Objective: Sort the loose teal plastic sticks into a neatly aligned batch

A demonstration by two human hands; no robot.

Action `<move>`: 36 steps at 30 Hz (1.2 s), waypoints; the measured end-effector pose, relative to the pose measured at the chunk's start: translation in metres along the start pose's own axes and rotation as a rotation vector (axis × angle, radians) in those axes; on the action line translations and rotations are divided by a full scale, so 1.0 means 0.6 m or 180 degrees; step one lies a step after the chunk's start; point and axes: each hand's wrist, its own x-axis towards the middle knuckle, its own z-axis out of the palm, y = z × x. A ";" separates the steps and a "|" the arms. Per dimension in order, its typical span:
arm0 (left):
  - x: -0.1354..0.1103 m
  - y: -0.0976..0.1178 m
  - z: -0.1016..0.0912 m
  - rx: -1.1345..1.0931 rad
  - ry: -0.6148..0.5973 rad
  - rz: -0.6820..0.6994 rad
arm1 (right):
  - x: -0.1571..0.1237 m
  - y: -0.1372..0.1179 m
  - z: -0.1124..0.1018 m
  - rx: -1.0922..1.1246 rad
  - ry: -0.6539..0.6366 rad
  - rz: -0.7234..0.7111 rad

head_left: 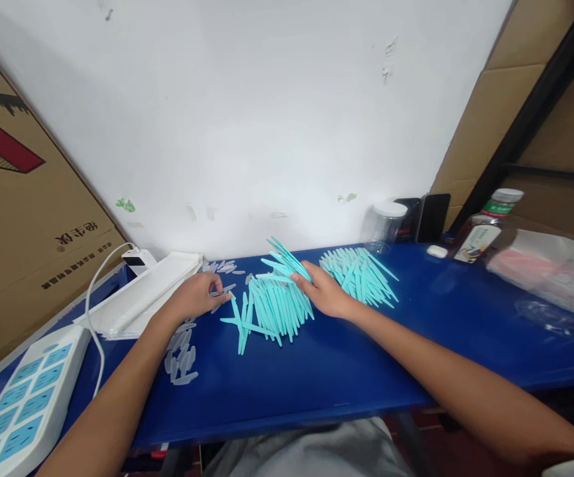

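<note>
With right hand (321,291), gripping thin, pointy blue-green sticks (285,257) over the middle pile (282,310); left of it, with left hand (198,295) curled by clear bits (186,359), can't tell if pinching.

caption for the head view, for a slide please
Right hand gripping teal sticks, left hand near clear pieces, over a blue table.

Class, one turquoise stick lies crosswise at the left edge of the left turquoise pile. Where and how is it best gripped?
Probably pinch the crosswise stick by its left end, coming from above and the left: it is slim, and that tip juts out past the other sticks in the pile. The left hand seems better placed, being nearer that end.
</note>
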 end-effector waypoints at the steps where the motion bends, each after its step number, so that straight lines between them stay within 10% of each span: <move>1: 0.000 -0.002 0.002 -0.0018 -0.0080 -0.0047 | 0.000 0.001 0.000 0.0003 0.0000 -0.0009; 6: -0.001 -0.004 0.010 -0.0366 -0.0335 -0.0136 | 0.001 0.003 0.000 -0.0039 -0.0006 -0.0022; 18: -0.001 0.077 0.001 -0.2461 0.0465 0.0046 | -0.007 -0.012 -0.003 0.0419 -0.0413 0.0003; 36: -0.011 0.108 0.001 -0.2846 0.0670 0.0010 | -0.008 -0.011 -0.007 0.0444 -0.0793 0.0001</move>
